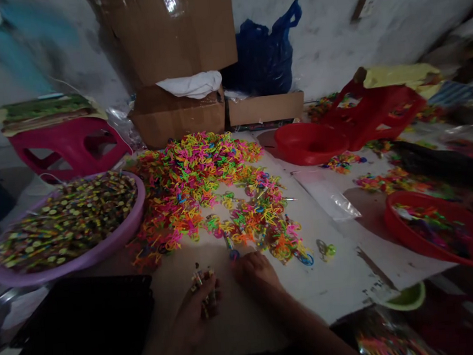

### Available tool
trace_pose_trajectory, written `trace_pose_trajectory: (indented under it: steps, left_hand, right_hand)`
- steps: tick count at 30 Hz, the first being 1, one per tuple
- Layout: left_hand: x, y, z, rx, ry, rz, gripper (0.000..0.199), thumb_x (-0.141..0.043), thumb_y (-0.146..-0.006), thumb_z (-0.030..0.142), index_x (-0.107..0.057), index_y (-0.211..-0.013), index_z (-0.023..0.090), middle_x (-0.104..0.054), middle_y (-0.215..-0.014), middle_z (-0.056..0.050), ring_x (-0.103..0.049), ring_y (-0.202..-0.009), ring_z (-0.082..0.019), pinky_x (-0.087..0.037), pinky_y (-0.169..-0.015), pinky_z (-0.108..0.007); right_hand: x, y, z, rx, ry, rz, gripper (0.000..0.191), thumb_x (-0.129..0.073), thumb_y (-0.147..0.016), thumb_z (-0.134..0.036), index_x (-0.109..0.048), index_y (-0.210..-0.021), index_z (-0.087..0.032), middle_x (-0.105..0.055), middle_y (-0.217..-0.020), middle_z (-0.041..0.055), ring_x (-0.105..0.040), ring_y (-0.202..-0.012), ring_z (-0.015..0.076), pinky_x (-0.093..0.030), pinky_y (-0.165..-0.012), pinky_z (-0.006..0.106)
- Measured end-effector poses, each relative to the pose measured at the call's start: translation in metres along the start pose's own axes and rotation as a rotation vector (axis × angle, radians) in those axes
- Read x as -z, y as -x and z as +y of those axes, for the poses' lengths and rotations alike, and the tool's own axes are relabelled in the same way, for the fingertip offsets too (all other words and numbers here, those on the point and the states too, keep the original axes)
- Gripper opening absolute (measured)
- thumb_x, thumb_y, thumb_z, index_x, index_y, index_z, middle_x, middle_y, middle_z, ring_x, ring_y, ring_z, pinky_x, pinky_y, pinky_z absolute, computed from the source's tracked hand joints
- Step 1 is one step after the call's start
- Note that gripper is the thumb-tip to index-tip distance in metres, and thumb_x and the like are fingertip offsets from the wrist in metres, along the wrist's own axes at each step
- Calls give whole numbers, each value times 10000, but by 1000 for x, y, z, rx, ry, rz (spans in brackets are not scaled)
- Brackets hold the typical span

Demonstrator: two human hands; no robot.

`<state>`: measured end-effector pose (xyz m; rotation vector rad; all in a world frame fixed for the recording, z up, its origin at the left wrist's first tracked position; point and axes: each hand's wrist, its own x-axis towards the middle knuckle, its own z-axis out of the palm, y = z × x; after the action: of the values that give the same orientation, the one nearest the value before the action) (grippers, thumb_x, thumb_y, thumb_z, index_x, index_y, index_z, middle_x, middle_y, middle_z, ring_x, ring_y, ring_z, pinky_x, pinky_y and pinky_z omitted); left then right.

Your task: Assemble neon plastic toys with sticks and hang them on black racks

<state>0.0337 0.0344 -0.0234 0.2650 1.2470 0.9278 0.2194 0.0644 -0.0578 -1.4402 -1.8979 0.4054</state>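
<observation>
My left hand (pixel 194 308) is closed around a bunch of small stick-like pieces (pixel 204 282), pale with dark and coloured bits. To its right, my right hand (pixel 258 272) rests low over the white work surface with its fingers curled in. A blue round plastic piece (pixel 234 254) with a thin shiny stem sticks out at its fingertips. Just beyond both hands spreads a big heap of small bright plastic pieces (pixel 202 164) in pink, yellow, green and orange. A few loose ones, such as a yellow-green piece (pixel 329 250), lie to the right.
At left, a purple basin (pixel 140 208) brims with small striped sticks; black trays (pixel 84 329) lie before it. A pink stool (pixel 66 145) stands behind. Cardboard boxes (pixel 179 116) and a blue bag (pixel 267 53) line the wall. Red basins (pixel 310 143) and a red stool (pixel 396 108) occupy the right.
</observation>
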Motion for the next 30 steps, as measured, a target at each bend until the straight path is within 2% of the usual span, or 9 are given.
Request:
trace_pose_trajectory:
  steps: [4, 6, 9, 13, 17, 21, 26, 30]
  left_hand:
    - [-31, 4, 6, -70, -73, -115, 376, -755, -575, 295, -590, -885, 163, -655, -815, -36, -598, -574, -85, -341, -361, -126]
    - [-47, 8, 8, -132, -93, -156, 411, -756, -552, 337, -594, -886, 162, -644, -774, -24, -567, -527, -71, -289, -337, -125]
    - [-64, 13, 5, -235, -177, -169, 435, -721, -573, 428, -601, -895, 160, -576, -583, 28, -455, -397, -45, -183, -310, -141]
    - [-68, 15, -2, -406, -344, -115, 465, -707, -552, 502, -624, -824, 133, -462, -394, 69, -326, -317, -35, -185, -327, -170]
    - [-60, 17, 0, -482, -385, -48, 491, -706, -534, 509, -637, -843, 133, -478, -422, 61, -339, -330, -44, -209, -341, -184]
    - [-57, 22, 4, -510, -434, -44, 431, -690, -564, 486, -643, -820, 143, -453, -443, 63, -357, -363, -54, -237, -360, -186]
    - [-55, 22, 1, -508, -450, -46, 335, -651, -629, 432, -626, -809, 150, -421, -444, 71, -343, -392, -63, -269, -395, -186]
    - [-48, 22, 1, -594, -511, -10, 220, -660, -628, 344, -631, -751, 165, -456, -487, 50, -405, -462, -89, -344, -468, -194]
  right_hand:
    - [50, -34, 13, -459, -560, 344, 324, -458, -787, -461, -519, -637, -180, -498, -524, -21, -444, -483, 113, -352, -476, 226]
    - [69, -40, 8, -560, -772, 410, 346, -500, -756, -499, -471, -615, -185, -452, -507, -45, -401, -452, 93, -319, -438, 209]
    - [74, -35, -12, -526, -837, 266, 358, -555, -726, -495, -444, -586, -185, -403, -486, -60, -340, -435, 74, -289, -418, 199]
    - [55, -21, -39, -391, -774, 148, 363, -523, -747, -495, -416, -575, -194, -350, -474, -67, -295, -441, 71, -265, -403, 193]
    - [45, -17, -50, -340, -755, 132, 362, -488, -774, -483, -383, -576, -200, -337, -499, -67, -297, -458, 72, -272, -416, 191]
    - [40, -14, -54, -347, -730, 162, 346, -457, -799, -465, -377, -590, -201, -331, -518, -68, -304, -464, 73, -284, -433, 194]
    - [28, -13, -54, -338, -619, 113, 304, -445, -797, -435, -398, -611, -200, -360, -505, -68, -315, -458, 74, -272, -432, 192]
    - [30, -17, -53, -340, -624, 36, 294, -444, -802, -421, -384, -609, -207, -352, -488, -71, -315, -444, 75, -267, -424, 191]
